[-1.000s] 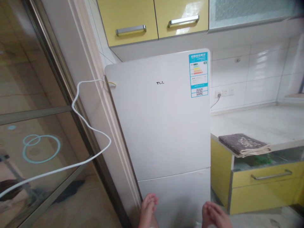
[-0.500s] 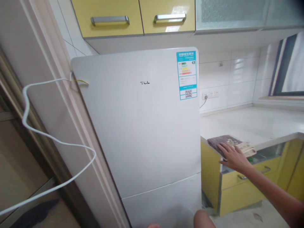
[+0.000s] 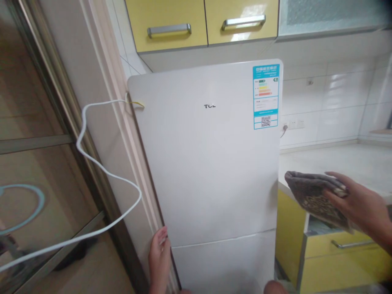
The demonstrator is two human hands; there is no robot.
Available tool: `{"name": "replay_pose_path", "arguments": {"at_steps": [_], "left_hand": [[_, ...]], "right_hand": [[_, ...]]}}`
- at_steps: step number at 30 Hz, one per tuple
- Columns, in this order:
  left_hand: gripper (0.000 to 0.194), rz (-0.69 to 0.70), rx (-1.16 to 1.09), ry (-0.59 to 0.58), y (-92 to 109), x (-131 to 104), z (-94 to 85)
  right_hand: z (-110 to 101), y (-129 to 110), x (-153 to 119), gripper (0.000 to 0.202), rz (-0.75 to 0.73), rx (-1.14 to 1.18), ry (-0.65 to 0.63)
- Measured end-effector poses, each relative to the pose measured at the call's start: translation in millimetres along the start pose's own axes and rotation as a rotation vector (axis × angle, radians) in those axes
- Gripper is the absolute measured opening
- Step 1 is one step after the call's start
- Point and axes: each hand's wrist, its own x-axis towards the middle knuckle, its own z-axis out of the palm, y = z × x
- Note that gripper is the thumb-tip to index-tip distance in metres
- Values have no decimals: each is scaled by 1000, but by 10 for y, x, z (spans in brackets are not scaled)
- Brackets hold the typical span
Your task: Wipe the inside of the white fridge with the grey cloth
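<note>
A: We start with the biggest thing, the white fridge (image 3: 211,163). It stands shut between the door frame and the yellow counter cabinet (image 3: 288,232).

B: Our left hand (image 3: 159,255) reaches up from below, fingers straight and together, laid flat along the fridge's left edge just above the seam between the two doors. It grips nothing.

A: And our right hand (image 3: 358,206) comes in from the right, arm stretched across the countertop (image 3: 337,159). Its fingers are closed over a folded grey-brown cloth (image 3: 312,196), held at the counter's front corner, just beside the fridge's right side.

B: Under the cloth the yellow drawer (image 3: 343,249) sits slightly open; we cannot tell what is in it.

A: Smallest, a white cable (image 3: 101,163) loops from the fridge's top left corner.
</note>
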Motion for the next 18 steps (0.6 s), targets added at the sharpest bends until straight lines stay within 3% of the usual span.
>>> {"name": "replay_pose_path", "arguments": {"at_steps": [3,5,8,10,12,14,16,18], "left_hand": [[61,27,-20,-53,396,-40,97],[65,-35,-113,-248,521,-264,224],[102,-192,-373,-540,492,-695,387],[117,-383,-514,-590,379,-900,391],[110,-554,-525,-491,256,-973,281],[97,-632,-438,-311,165,-941,81],[82,-607,-316,-152,115,-884,-164],[67,-530,-206,-69,94,-878,-402]], "right_hand": [[-269,-668,-81,55,62,257,-131],[-359,-1194,-243,50,25,468,-306],[-397,-2043,-549,41,-86,794,-721],[-363,-2566,-715,41,-188,910,-872],[-273,-3014,-807,39,-269,933,-899],[-127,-3401,-815,39,-376,935,-869],[51,-3770,-751,37,-562,849,-759],[229,-4145,-639,30,-842,635,-560]]}}
